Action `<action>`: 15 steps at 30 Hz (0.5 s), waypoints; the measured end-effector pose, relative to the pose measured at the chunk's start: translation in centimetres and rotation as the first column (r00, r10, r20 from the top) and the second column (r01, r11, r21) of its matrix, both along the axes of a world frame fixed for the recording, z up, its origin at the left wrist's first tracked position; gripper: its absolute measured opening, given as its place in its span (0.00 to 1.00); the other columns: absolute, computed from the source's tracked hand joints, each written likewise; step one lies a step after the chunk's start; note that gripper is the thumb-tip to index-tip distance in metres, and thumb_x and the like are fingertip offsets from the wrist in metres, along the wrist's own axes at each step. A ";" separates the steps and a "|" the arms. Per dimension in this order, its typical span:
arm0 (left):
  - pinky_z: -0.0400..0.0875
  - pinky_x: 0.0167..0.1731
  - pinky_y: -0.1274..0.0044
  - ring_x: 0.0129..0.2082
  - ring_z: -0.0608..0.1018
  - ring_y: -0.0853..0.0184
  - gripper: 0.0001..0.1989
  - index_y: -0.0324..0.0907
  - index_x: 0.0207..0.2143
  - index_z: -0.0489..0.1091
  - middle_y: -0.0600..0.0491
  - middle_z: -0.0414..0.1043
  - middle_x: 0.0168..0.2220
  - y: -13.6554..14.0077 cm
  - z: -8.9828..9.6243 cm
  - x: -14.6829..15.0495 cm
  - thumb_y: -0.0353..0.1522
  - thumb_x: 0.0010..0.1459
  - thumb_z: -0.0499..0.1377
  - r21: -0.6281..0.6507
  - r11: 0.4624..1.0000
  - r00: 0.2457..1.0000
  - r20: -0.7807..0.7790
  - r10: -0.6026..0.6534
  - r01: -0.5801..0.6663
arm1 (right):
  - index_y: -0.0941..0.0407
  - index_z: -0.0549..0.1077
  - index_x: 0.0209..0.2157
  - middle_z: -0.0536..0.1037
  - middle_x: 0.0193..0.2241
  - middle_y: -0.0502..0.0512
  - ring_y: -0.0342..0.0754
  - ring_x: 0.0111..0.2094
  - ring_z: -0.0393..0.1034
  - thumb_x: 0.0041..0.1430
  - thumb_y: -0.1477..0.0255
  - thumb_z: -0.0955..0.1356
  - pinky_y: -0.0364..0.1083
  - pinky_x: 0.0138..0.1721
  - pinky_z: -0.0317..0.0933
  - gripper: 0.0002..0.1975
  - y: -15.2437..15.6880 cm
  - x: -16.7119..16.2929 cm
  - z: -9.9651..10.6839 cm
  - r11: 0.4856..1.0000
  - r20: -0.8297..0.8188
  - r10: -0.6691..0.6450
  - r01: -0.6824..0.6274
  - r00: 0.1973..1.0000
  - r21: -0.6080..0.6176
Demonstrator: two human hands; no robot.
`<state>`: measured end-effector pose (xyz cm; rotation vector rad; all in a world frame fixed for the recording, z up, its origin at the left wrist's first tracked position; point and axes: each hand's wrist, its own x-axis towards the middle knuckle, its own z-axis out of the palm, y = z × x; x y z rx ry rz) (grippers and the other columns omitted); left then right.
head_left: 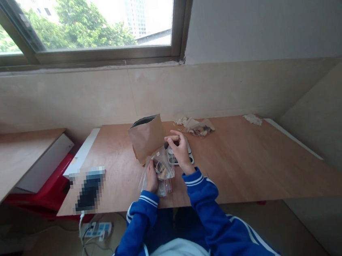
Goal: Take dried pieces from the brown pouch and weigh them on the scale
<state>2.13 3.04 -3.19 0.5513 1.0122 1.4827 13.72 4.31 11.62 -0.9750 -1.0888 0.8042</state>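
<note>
My left hand (152, 178) is closed on the side of a clear zip bag (169, 169), which has brown and tan dried pieces (160, 169) inside. Just above the bag's mouth, my right hand (180, 149) pinches what looks like a dried mushroom (175, 137), tan with a dark brown end. Beneath that hand lies a small white kitchen scale (189, 150), partly hidden by it. More flat clear bags (164, 189) lie under the held one. A brown kraft paper pouch (146, 136) stands upright with its top open, just behind my left hand.
At the back of the wooden table (239, 165) lies a clear bag of dried pieces (203, 128) beside pale scraps (184, 121). Another pale scrap heap (252, 119) sits farther right. A pixelated phone-like object (89, 191) with a white cable is at left, above a power strip (97, 229).
</note>
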 end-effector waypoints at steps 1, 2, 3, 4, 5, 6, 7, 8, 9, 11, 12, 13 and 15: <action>0.70 0.47 0.67 0.44 0.78 0.60 0.18 0.40 0.40 0.71 0.47 0.77 0.41 0.0 -0.2 0.0 0.44 0.58 0.56 -0.007 1.000 1.000 -0.003 -0.006 0.006 | 0.56 0.67 0.47 0.79 0.34 0.55 0.48 0.37 0.74 0.55 0.61 0.69 0.50 0.43 0.68 0.21 1.0 -0.3 1.5 0.999 -0.004 0.005 -0.005 1.000 0.049; 0.70 0.47 0.67 0.44 0.78 0.60 0.17 0.40 0.39 0.71 0.48 0.77 0.40 0.0 -0.4 -0.1 0.45 0.58 0.56 -0.012 1.000 1.000 -0.015 -0.010 0.010 | 0.56 0.67 0.47 0.79 0.34 0.54 0.48 0.37 0.74 0.56 0.61 0.69 0.49 0.43 0.68 0.20 2.0 -0.6 3.0 0.995 -0.001 0.016 -0.016 1.000 0.103; 0.70 0.47 0.67 0.43 0.78 0.60 0.17 0.40 0.39 0.71 0.48 0.77 0.40 0.0 -0.5 -0.1 0.45 0.58 0.56 -0.015 1.000 0.999 -0.031 -0.013 0.012 | 0.55 0.67 0.47 0.79 0.34 0.54 0.47 0.37 0.74 0.56 0.60 0.68 0.48 0.43 0.68 0.20 3.2 -1.0 4.4 0.988 0.009 0.032 -0.033 0.999 0.154; 0.70 0.48 0.67 0.44 0.78 0.60 0.17 0.41 0.38 0.71 0.48 0.77 0.40 0.0 -0.7 -0.2 0.45 0.58 0.56 -0.015 1.000 0.999 -0.047 -0.013 0.013 | 0.55 0.66 0.48 0.79 0.34 0.53 0.47 0.37 0.73 0.56 0.59 0.68 0.48 0.43 0.68 0.21 4.5 -1.5 5.6 0.978 0.032 0.067 -0.072 0.997 0.197; 0.69 0.48 0.68 0.44 0.77 0.61 0.17 0.41 0.38 0.71 0.49 0.77 0.41 0.0 -0.8 -0.3 0.44 0.58 0.56 -0.015 1.000 0.998 -0.063 -0.012 0.011 | 0.54 0.65 0.49 0.78 0.34 0.53 0.46 0.38 0.73 0.57 0.58 0.68 0.47 0.43 0.67 0.22 5.8 -2.0 6.6 0.965 0.054 0.103 -0.113 0.993 0.238; 0.69 0.49 0.68 0.45 0.77 0.61 0.16 0.41 0.39 0.71 0.49 0.77 0.42 -0.1 -0.8 -0.3 0.44 0.58 0.56 -0.016 1.000 0.997 -0.075 -0.013 0.012 | 0.54 0.65 0.49 0.78 0.34 0.53 0.46 0.38 0.73 0.57 0.58 0.68 0.46 0.44 0.67 0.22 7.2 -2.5 7.4 0.950 0.082 0.132 -0.150 0.988 0.275; 0.69 0.49 0.68 0.45 0.77 0.62 0.16 0.41 0.39 0.71 0.49 0.76 0.42 -0.1 -0.9 -0.3 0.44 0.58 0.55 -0.017 1.000 0.996 -0.083 -0.016 0.015 | 0.54 0.65 0.49 0.77 0.34 0.52 0.46 0.38 0.72 0.57 0.57 0.67 0.45 0.44 0.66 0.22 8.4 -3.1 7.9 0.935 0.124 0.156 -0.187 0.980 0.301; 0.68 0.49 0.69 0.46 0.77 0.62 0.16 0.42 0.39 0.71 0.49 0.76 0.42 -0.1 -0.8 -0.4 0.44 0.59 0.55 -0.018 1.000 0.996 -0.083 -0.022 0.021 | 0.54 0.64 0.49 0.77 0.33 0.51 0.45 0.37 0.72 0.58 0.57 0.67 0.45 0.43 0.66 0.22 9.6 -3.6 8.1 0.925 0.172 0.165 -0.213 0.971 0.316; 0.69 0.49 0.68 0.46 0.77 0.61 0.16 0.41 0.39 0.71 0.49 0.76 0.43 -0.2 -0.8 -0.4 0.44 0.59 0.55 -0.018 0.999 0.996 -0.085 -0.031 0.029 | 0.54 0.65 0.48 0.76 0.32 0.50 0.45 0.35 0.71 0.58 0.58 0.66 0.44 0.42 0.66 0.21 10.6 -4.0 8.0 0.919 0.229 0.158 -0.228 0.961 0.322; 0.69 0.49 0.68 0.45 0.77 0.61 0.17 0.41 0.39 0.71 0.48 0.76 0.42 -0.3 -0.5 -0.5 0.44 0.60 0.54 -0.011 0.999 0.995 -0.087 -0.049 0.049 | 0.54 0.65 0.47 0.74 0.30 0.48 0.44 0.33 0.70 0.60 0.60 0.65 0.43 0.40 0.65 0.18 11.9 -4.7 7.3 0.922 0.366 0.117 -0.238 0.923 0.305; 0.69 0.48 0.68 0.45 0.77 0.61 0.17 0.41 0.39 0.72 0.48 0.76 0.42 -0.4 -0.4 -0.5 0.44 0.60 0.54 -0.003 0.998 0.994 -0.089 -0.058 0.058 | 0.54 0.66 0.47 0.74 0.29 0.48 0.44 0.32 0.70 0.60 0.61 0.65 0.43 0.39 0.64 0.16 12.2 -5.0 6.8 0.927 0.439 0.093 -0.238 0.894 0.288; 0.69 0.48 0.69 0.45 0.77 0.61 0.17 0.41 0.39 0.72 0.48 0.77 0.41 -0.4 -0.3 -0.5 0.44 0.60 0.54 0.004 0.998 0.994 -0.092 -0.064 0.065 | 0.54 0.66 0.47 0.73 0.29 0.47 0.44 0.32 0.69 0.61 0.63 0.64 0.43 0.38 0.63 0.15 12.4 -5.2 6.3 0.932 0.507 0.073 -0.240 0.859 0.271; 0.69 0.48 0.69 0.44 0.77 0.62 0.17 0.41 0.39 0.72 0.49 0.77 0.41 -0.5 -0.2 -0.5 0.45 0.59 0.54 0.018 0.997 0.992 -0.103 -0.073 0.075 | 0.55 0.67 0.46 0.72 0.29 0.47 0.44 0.32 0.69 0.62 0.66 0.63 0.42 0.38 0.62 0.12 12.3 -5.3 5.5 0.934 0.613 0.049 -0.254 0.789 0.252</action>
